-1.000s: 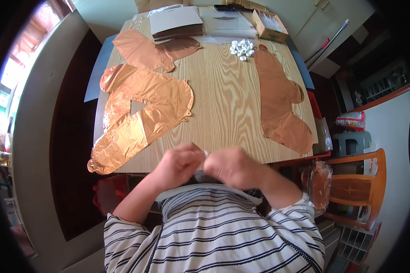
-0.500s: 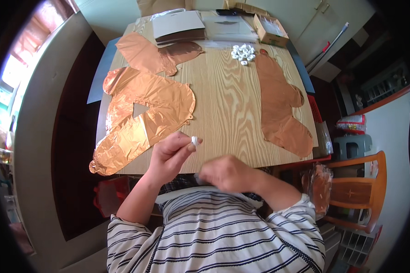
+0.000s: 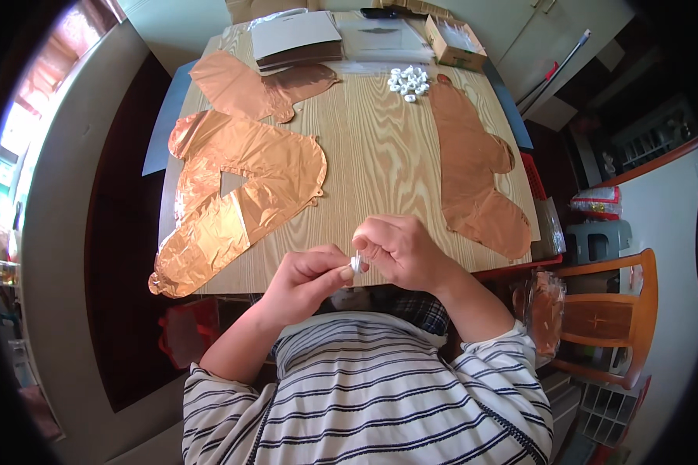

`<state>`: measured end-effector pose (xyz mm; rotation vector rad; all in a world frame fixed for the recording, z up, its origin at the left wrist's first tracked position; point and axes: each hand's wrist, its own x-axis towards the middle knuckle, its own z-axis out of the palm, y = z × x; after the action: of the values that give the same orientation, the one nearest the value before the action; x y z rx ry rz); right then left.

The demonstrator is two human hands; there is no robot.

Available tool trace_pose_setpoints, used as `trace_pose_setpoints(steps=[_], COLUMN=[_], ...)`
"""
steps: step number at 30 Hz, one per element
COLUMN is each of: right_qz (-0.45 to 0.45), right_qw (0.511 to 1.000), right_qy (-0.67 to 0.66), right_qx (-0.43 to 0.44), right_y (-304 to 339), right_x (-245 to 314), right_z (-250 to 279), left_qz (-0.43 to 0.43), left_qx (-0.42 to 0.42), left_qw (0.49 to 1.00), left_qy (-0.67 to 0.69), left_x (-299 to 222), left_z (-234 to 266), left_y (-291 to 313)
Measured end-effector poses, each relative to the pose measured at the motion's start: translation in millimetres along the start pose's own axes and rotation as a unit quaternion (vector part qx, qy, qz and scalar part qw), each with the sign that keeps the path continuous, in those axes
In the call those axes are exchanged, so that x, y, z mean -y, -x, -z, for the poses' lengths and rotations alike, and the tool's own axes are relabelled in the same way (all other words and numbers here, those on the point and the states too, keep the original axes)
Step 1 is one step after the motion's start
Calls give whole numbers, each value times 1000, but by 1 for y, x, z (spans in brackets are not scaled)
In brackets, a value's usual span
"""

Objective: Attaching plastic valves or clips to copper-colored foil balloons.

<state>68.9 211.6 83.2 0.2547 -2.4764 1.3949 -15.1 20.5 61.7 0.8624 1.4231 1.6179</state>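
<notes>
My left hand (image 3: 309,280) is closed near the table's front edge, pinching a small white roll (image 3: 356,265) that looks like wound ribbon or string. Just beside it, my right hand (image 3: 402,249) has its fingers pinched on a thin pale strand (image 3: 357,254) that runs up from the roll. Ahead of my left hand lies a flat copper foil balloon (image 3: 275,167) in the shape of a letter. A pile of similar small white rolls (image 3: 409,82) sits toward the back of the table.
Another flat copper foil balloon (image 3: 477,167) lies along the right side, and one more copper foil piece (image 3: 236,85) at the back left. Behind them stand a stack of grey-white card (image 3: 296,35), clear plastic bags (image 3: 384,45) and an open cardboard box (image 3: 456,48). A wooden chair (image 3: 609,310) is at right.
My right hand has come up from the table's front edge to the roll and now pinches its strand. My left hand has shifted right and slightly down with the roll.
</notes>
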Motion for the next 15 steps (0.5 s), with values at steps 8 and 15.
trace_pose_setpoints(steps=[8,15], right_qz=[63,18], right_qw=[992,993], right_qy=[90,114], right_qx=[-59,-38], right_y=[20,14], right_x=[-2,-4], right_z=[-28,-7], left_qz=[-58,-57], left_qx=[-94,-53], left_qw=[994,996], left_qy=[20,-34], left_x=[18,19], left_z=[-6,-12], left_y=[-4,2])
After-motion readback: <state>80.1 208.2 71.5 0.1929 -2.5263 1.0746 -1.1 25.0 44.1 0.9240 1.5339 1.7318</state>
